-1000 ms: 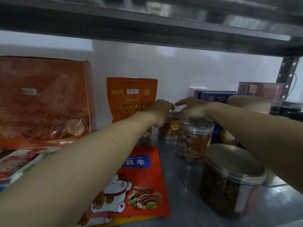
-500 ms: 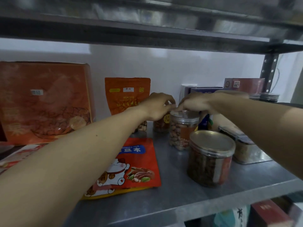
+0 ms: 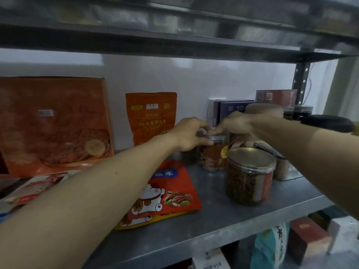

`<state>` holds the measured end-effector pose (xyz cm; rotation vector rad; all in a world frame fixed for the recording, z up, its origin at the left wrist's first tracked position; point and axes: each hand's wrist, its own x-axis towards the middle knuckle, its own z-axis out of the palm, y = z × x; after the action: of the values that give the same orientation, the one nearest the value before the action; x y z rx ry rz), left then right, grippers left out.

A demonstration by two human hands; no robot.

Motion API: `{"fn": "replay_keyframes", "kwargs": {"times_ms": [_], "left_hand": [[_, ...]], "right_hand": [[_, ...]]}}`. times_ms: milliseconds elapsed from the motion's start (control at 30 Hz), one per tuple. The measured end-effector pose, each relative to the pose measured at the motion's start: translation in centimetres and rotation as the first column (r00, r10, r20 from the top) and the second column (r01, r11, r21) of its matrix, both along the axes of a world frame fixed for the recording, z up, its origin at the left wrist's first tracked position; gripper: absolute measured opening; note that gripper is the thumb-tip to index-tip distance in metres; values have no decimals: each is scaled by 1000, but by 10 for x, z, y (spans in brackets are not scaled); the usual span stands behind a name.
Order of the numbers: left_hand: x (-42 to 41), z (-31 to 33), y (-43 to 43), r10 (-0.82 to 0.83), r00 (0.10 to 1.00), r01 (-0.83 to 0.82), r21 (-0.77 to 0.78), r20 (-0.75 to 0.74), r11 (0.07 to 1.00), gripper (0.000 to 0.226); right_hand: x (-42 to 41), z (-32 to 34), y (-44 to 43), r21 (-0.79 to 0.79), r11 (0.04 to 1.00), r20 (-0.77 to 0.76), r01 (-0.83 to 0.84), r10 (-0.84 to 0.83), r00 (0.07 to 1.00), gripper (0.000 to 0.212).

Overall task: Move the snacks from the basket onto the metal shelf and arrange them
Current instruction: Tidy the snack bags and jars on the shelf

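Since a moment ago the small jar (image 3: 212, 152) looks turned, so its brown label now faces front. Both hands have stayed on its lid. On the metal shelf (image 3: 213, 220), the big jar (image 3: 250, 175) stands near the front edge. The small jar stands upright just behind the big jar, to its left. The left hand (image 3: 191, 135) curls its fingers round the lid's left side. The right hand (image 3: 239, 126), above the big jar, pinches the lid's right side. The small jar sits right under the fingers, just as near to each hand.

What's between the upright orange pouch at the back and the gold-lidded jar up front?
Head view: a small clear plastic nut jar with a clear lid stands there on the metal shelf, left hand and right hand gripping its lid.
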<state>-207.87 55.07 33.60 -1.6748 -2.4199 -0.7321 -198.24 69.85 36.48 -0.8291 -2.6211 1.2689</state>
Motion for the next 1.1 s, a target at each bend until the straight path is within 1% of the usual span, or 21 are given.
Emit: {"fn": "replay_keyframes", "kwargs": {"times_ms": [67,133,300,400,633,800,867,967,1100], "left_hand": [[-6,0,-4,-23,1000,23,-4,8,1000,46],[-11,-3,-7,-35,999,35,-11,11,999,48],[-19,-4,-15,-60,998,60,-4,-1,998,40],[-23,-4,-18,-65,998,65,5,1,998,42],[-33,-6,-16,-71,994,70,19,78,997,34],[-34,-9,-17,-71,993,66,45,98,997,35],[-32,-10,-17,-67,993,63,44,98,997,35],[-28,-6,-19,-55,997,55,1,53,998,35],[-22,-2,-19,-8,997,1,-87,-75,996,43]], "right_hand": [[-1,-2,-6,9,1000,-24,14,-14,1000,72],[-4,-3,-11,-7,1000,-53,17,-17,998,74],[-11,-6,-21,-40,999,-58,36,-38,998,69],[-13,-5,-27,-36,998,-63,46,-48,997,67],[-13,-2,-37,-1,998,-39,69,-69,997,62],[-15,-4,-35,7,996,-54,91,-90,994,60],[-16,-8,-34,16,994,-70,106,-105,992,64],[-18,-13,-31,89,988,-88,129,-121,989,74],[-10,-13,-34,236,962,-113,135,-111,987,68]]}}
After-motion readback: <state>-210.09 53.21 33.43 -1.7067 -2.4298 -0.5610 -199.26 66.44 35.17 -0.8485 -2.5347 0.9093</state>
